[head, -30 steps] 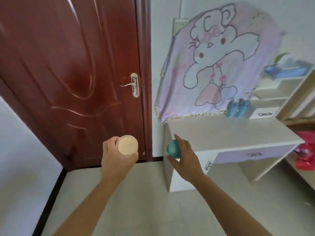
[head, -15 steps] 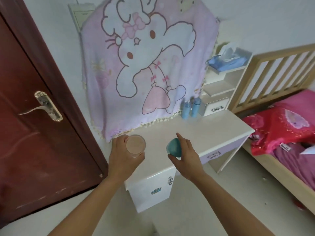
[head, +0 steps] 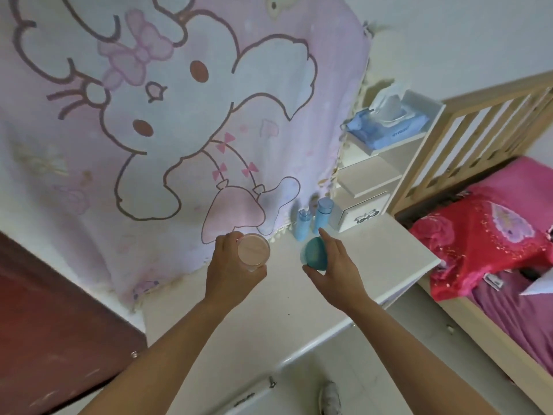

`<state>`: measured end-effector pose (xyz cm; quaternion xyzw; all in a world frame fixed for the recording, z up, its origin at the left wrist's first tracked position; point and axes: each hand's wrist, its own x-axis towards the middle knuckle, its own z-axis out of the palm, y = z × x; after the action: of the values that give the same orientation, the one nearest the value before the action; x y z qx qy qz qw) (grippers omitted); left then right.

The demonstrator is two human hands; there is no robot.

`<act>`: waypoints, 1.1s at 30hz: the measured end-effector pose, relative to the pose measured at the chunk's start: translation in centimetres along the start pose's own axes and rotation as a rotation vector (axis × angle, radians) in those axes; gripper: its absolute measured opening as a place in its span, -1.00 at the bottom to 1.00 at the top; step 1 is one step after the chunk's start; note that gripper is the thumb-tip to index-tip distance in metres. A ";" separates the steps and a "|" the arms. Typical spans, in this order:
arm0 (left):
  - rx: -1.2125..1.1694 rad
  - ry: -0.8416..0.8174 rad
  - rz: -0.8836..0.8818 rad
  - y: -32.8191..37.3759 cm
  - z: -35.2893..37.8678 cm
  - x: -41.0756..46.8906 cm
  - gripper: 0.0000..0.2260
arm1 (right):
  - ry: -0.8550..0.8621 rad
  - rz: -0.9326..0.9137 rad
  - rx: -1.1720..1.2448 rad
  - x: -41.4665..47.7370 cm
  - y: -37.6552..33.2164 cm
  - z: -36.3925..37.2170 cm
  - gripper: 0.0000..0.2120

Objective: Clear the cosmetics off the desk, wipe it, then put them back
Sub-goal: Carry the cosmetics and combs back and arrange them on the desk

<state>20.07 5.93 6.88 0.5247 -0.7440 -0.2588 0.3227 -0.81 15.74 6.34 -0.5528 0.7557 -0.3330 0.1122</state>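
Item: white desk [head: 269, 319], top mostly bare, no cloth in view on it.

Item: two light blue bottles [head: 311, 221], upright, side by side at the far edge of the desk, just left of a small white drawer unit [head: 357, 215]. Already in place.

Item: left hand [head: 232, 272], over the middle of the desk; fingers wrapped round a clear jar with a peach-pink lid [head: 253, 252], lid facing the camera. Held above the surface, not set down.

Item: right hand [head: 335, 271], over the desk nearer its right end; fingers and thumb curled round a teal round container [head: 314, 257]. Also held above the surface.

Item: blue pack of wipes [head: 386, 124] on the shelf above the drawer unit, far right.

Item: pink cartoon blanket [head: 179, 115] hanging behind the desk; bed with red cover [head: 478, 244] to the right.

Status, judged: clearing and wiping appear done; the putting-back stage is under way. Two cosmetics are returned, two are in hand awaiting placement. Whether more remain elsewhere cannot be told.
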 end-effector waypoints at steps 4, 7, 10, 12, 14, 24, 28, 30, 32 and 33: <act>0.076 0.003 -0.094 -0.7 3.9 2.7 -0.35 | -0.124 -0.021 0.046 5.2 3.9 2.5 -0.20; 0.131 0.037 -0.198 -1.2 6.4 3.8 -0.35 | -0.238 -0.021 0.071 8.9 6.4 4.4 -0.22; 0.152 0.082 -0.301 -1.8 8.5 4.7 -0.33 | -0.373 -0.050 0.065 12.0 8.3 6.2 -0.26; 0.181 0.099 -0.346 -2.3 9.9 5.4 -0.32 | -0.451 -0.073 0.054 13.9 9.4 7.4 -0.29; 0.210 0.110 -0.381 -3.0 11.4 6.1 -0.32 | -0.507 -0.089 0.046 15.3 10.3 8.8 -0.31; 0.236 -0.031 -0.410 -9.0 19.4 9.5 -0.34 | -0.514 -0.079 -0.022 18.4 13.2 16.9 -0.31; 0.200 -0.053 -0.389 -10.5 21.2 10.2 -0.35 | -0.489 -0.069 -0.038 18.7 13.9 18.4 -0.27; 0.190 -0.074 -0.383 -11.0 21.9 10.2 -0.34 | -0.489 -0.053 -0.031 18.7 14.2 18.7 -0.27; 0.183 -0.087 -0.376 -11.3 22.5 10.1 -0.33 | -0.493 -0.056 -0.013 18.5 14.5 18.8 -0.28; 0.177 -0.092 -0.373 -11.4 22.7 10.0 -0.33 | -0.492 -0.062 -0.002 18.4 14.5 18.8 -0.28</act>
<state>7.61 -6.13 -14.24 0.6673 -0.6677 -0.2714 0.1876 -8.47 -5.70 -13.27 -0.6400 0.6887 -0.1912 0.2820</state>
